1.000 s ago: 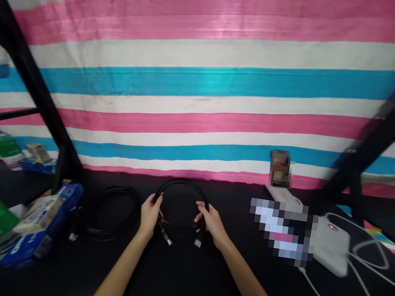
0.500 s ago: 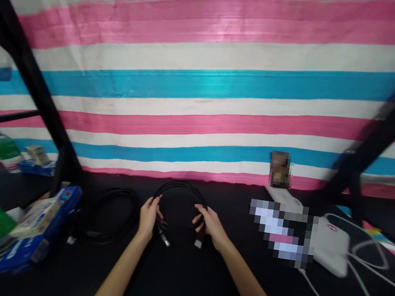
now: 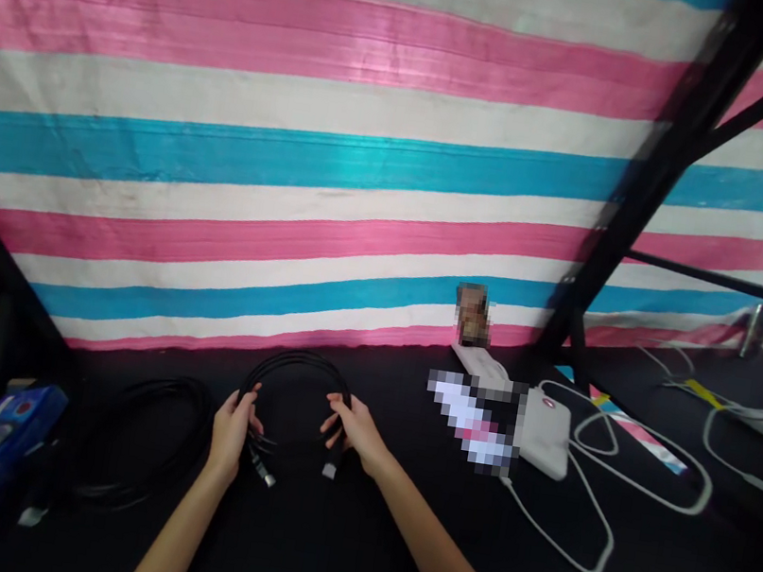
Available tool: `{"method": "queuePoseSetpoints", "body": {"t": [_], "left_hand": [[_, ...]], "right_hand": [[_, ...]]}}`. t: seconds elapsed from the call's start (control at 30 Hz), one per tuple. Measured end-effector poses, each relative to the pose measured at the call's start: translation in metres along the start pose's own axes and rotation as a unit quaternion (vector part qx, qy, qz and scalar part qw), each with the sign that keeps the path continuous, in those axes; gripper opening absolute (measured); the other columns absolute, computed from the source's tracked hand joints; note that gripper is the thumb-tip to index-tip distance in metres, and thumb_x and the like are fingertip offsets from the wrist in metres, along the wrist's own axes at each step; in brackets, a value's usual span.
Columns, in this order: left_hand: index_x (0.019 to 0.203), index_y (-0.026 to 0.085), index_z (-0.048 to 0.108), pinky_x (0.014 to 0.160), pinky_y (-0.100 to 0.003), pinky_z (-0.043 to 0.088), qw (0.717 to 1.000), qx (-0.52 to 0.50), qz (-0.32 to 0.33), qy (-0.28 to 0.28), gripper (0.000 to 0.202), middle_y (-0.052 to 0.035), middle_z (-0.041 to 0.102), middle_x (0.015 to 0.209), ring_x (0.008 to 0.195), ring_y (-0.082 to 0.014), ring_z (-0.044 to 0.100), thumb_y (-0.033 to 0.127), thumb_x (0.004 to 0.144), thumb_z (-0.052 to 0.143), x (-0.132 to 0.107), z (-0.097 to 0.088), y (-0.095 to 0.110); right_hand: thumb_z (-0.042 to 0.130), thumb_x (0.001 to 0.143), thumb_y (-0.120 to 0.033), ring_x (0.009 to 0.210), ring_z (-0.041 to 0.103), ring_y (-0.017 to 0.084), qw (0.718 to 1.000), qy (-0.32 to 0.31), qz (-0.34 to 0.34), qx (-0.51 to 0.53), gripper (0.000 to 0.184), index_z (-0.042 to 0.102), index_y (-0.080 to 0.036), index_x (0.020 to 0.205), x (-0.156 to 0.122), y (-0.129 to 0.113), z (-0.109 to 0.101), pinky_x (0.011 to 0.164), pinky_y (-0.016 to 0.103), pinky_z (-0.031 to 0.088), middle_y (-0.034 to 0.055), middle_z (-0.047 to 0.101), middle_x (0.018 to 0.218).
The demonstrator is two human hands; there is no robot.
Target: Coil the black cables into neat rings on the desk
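A black cable (image 3: 299,359), coiled in a loop, is held between my two hands on the black table. My left hand (image 3: 232,428) closes its fingers and thumb round the left side of the coil. One metal-ended plug (image 3: 263,470) sticks out just below it. My right hand (image 3: 360,431) grips the coil's right side, and a second, wider plug (image 3: 330,466) hangs under its fingers. To the left of my left hand a second coil of black cable (image 3: 197,392) lies on the table, touched by neither hand.
At the left edge lie blue and cream boxes (image 3: 4,459). A white power bank-like block (image 3: 544,432) with white cords sits to the right, beside a blurred-out bright object (image 3: 469,419). Black metal frame legs (image 3: 628,218) stand at both sides before a striped sheet (image 3: 343,156).
My view has swung to the right, so the things appear farther left and more of the right side shows. Both hands keep hold of the looped cable.
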State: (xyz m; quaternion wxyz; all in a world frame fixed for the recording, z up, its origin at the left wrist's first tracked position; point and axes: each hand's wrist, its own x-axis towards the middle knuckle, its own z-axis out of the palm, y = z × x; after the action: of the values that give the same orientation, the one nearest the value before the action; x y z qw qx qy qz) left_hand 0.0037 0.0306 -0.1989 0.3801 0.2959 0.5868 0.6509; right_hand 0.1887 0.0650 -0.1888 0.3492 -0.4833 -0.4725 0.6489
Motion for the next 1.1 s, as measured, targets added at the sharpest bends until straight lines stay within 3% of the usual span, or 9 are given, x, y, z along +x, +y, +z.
{"method": "queuePoseSetpoints", "body": {"t": [0.17, 0.33, 0.4, 0.57, 0.7, 0.8, 0.97, 1.1], "left_hand": [[0.102, 0.011, 0.059, 0.038, -0.019, 0.029, 1.0, 0.029, 0.003, 0.0, 0.059, 0.0113, 0.036, 0.039, 0.036, -0.0092, 0.042, 0.052, 0.06, 0.061, 0.0, -0.001, 0.001], [0.091, 0.008, 0.065, 0.034, -0.02, 0.026, 0.996, 0.083, -0.007, -0.038, 0.062, 0.0065, 0.039, 0.032, 0.03, -0.0102, 0.038, 0.062, 0.06, 0.061, -0.003, 0.0, 0.004], [0.087, 0.008, 0.066, 0.033, -0.019, 0.024, 0.994, 0.095, 0.004, -0.049, 0.06, 0.0061, 0.037, 0.028, 0.028, -0.009, 0.035, 0.062, 0.061, 0.06, -0.004, 0.0, 0.005], [0.098, 0.015, 0.064, 0.032, -0.016, 0.019, 0.994, 0.097, 0.046, -0.01, 0.053, 0.008, 0.036, 0.027, 0.026, -0.0061, 0.03, 0.059, 0.071, 0.055, -0.004, -0.005, 0.013], [0.083, 0.015, 0.065, 0.032, -0.015, 0.016, 0.996, -0.003, 0.088, 0.026, 0.04, 0.0088, 0.032, 0.029, 0.028, -0.0041, 0.027, 0.053, 0.074, 0.057, -0.005, -0.007, 0.023], [0.07, 0.018, 0.056, 0.031, -0.016, 0.016, 0.992, -0.078, 0.096, 0.029, 0.033, 0.0096, 0.03, 0.032, 0.029, -0.0052, 0.029, 0.05, 0.075, 0.057, -0.005, -0.009, 0.027], [0.061, 0.02, 0.038, 0.035, -0.018, 0.024, 0.971, -0.217, 0.066, -0.077, 0.035, 0.0082, 0.024, 0.048, 0.037, -0.0055, 0.023, 0.044, 0.08, 0.054, -0.002, -0.02, 0.04], [0.059, 0.019, 0.03, 0.04, -0.014, 0.026, 0.942, -0.305, 0.065, -0.122, 0.036, 0.0071, 0.014, 0.053, 0.041, -0.0059, 0.016, 0.034, 0.086, 0.048, -0.003, -0.029, 0.047]], "right_hand": [[0.041, 0.088, -0.021, 0.034, 0.054, 0.009, 1.0, -0.002, -0.007, 0.006, 0.023, 0.049, -0.015, 0.108, 0.003, 0.003, 0.0, 0.029, 0.014, 0.027, -0.0026, 0.062, 0.054], [0.044, 0.088, -0.036, 0.026, 0.037, 0.005, 0.991, 0.097, -0.084, 0.046, 0.031, 0.06, -0.012, 0.099, -0.001, -0.013, -0.015, 0.028, 0.015, 0.027, -0.0082, 0.047, 0.041], [0.045, 0.087, -0.042, 0.025, 0.036, 0.005, 0.988, 0.108, -0.102, 0.043, 0.036, 0.063, -0.013, 0.098, -0.002, -0.019, -0.023, 0.027, 0.015, 0.026, -0.009, 0.043, 0.039], [0.043, 0.086, -0.044, 0.025, 0.037, 0.004, 0.983, 0.134, -0.129, -0.004, 0.038, 0.064, -0.014, 0.094, 0.004, -0.018, -0.037, 0.025, 0.018, 0.027, 0.001, 0.065, 0.063], [0.043, 0.084, -0.043, 0.028, 0.04, 0.004, 0.962, 0.198, -0.18, -0.052, 0.034, 0.062, -0.015, 0.089, 0.01, -0.01, -0.044, 0.029, 0.019, 0.032, 0.0035, 0.067, 0.076], [0.041, 0.084, -0.045, 0.04, 0.054, 0.008, 0.939, 0.249, -0.229, -0.064, 0.035, 0.062, -0.017, 0.088, 0.013, -0.009, -0.052, 0.039, 0.02, 0.042, 0.0041, 0.067, 0.082], [0.04, 0.084, -0.05, 0.064, 0.064, 0.014, 0.895, 0.337, -0.291, 0.024, 0.039, 0.059, -0.017, 0.089, 0.013, -0.017, -0.065, 0.057, 0.024, 0.048, 0.0056, 0.064, 0.084], [0.04, 0.084, -0.051, 0.064, 0.063, 0.013, 0.866, 0.343, -0.338, 0.132, 0.037, 0.053, -0.017, 0.092, 0.01, -0.024, -0.068, 0.057, 0.026, 0.052, 0.0039, 0.06, 0.082]]}}
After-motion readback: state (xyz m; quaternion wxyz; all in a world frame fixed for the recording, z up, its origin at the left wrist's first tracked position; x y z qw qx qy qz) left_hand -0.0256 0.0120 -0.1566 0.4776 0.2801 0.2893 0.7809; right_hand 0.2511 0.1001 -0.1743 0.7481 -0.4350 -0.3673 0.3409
